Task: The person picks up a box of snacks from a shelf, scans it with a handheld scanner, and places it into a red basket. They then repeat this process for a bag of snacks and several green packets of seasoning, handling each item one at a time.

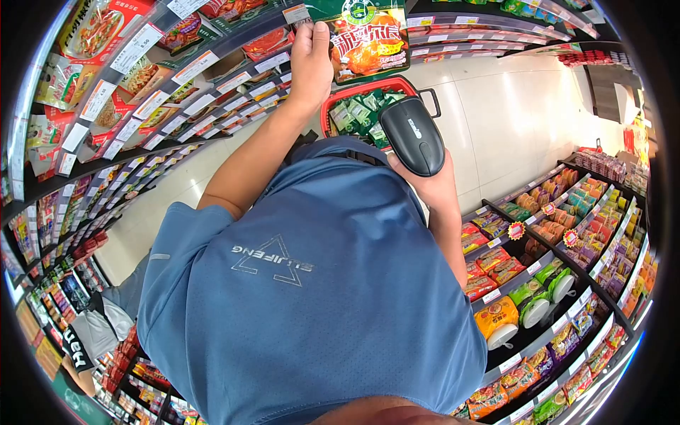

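Near the top centre, my left hand (312, 65) grips the left edge of a green food packet (370, 44) with a picture of a red dish and large lettering. My right hand (430, 180) is closed round a black handheld scanner (414, 136), right of centre. Below the packet and partly behind the scanner stands a red basket (329, 108), which holds many small green and white packets (354, 112). The fingers under the scanner are mostly hidden.
Packed shelves with price tags (137, 48) curve along the upper left. More snack shelves (545, 276) fill the lower right. Pale tiled floor (489, 106) shows beyond the basket. Another person in a grey top (106, 329) is at the lower left.
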